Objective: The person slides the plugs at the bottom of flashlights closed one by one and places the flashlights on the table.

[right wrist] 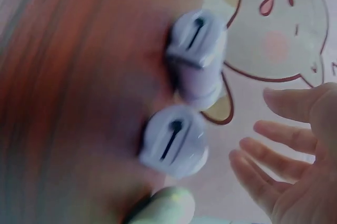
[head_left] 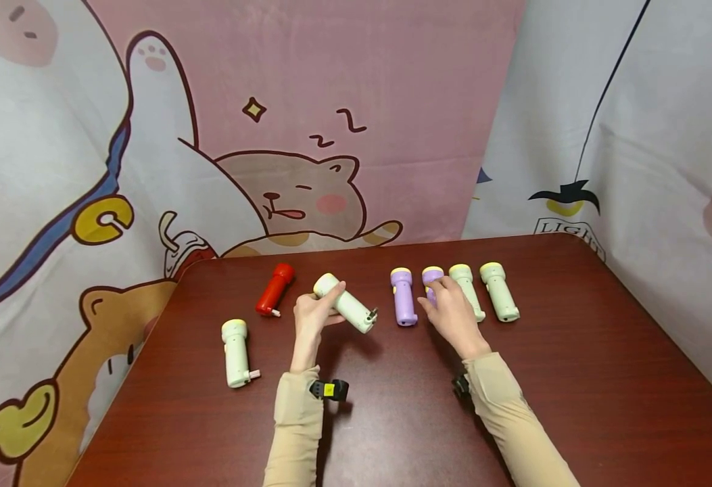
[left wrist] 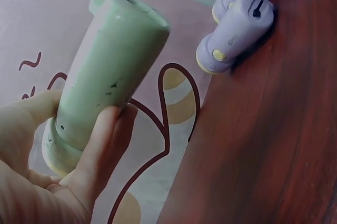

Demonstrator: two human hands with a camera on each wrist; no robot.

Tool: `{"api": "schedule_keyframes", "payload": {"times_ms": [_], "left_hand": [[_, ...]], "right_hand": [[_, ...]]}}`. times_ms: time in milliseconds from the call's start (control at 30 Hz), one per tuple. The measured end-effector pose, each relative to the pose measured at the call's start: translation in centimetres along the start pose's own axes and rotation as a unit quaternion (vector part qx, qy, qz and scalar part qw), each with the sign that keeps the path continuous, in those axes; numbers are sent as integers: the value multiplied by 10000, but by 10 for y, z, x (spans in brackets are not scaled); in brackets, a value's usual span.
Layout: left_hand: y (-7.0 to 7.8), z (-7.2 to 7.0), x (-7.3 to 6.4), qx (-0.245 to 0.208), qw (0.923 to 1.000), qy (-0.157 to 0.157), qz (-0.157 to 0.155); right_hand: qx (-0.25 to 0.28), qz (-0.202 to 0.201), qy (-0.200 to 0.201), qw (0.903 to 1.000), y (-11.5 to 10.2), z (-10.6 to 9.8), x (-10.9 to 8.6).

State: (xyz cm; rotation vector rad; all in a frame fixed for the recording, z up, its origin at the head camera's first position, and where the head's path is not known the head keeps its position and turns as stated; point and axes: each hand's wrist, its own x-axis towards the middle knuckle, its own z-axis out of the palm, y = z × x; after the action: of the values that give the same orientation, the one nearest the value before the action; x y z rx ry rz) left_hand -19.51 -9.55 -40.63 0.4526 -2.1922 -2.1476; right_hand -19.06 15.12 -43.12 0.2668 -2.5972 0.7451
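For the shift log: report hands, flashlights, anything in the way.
Left hand holds a green flashlight, tilted, above the table. Right hand empty, near a purple flashlight. Another green flashlight close by may crowd that hand.

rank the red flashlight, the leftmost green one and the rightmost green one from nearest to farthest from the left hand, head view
1. Red flashlight: just left of the left hand, slightly farther back.
2. Leftmost green flashlight: farther left, nearer the camera.
3. Rightmost green flashlight: far right, past the right hand.
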Motion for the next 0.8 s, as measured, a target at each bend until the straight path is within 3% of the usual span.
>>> {"api": "schedule_keyframes", "payload": {"times_ms": [233,467,633,800], "left_hand": [[3,5,-3,-82,9999,-13,-61],[3,9,-3,-139,9999,14,-27],[4,10,-3,-88,9999,64,-76],[5,12,-3,-123,9999,40,-89]], "right_hand": [[877,-468,-523,9937,-23,-7,1],[1918,-769,-1136,9718,-39,-6,-1],[2066,-885,-1427,9639,-44,-3,-3],[2142,-1100,-1428,9600,-45,0,-4]]}}
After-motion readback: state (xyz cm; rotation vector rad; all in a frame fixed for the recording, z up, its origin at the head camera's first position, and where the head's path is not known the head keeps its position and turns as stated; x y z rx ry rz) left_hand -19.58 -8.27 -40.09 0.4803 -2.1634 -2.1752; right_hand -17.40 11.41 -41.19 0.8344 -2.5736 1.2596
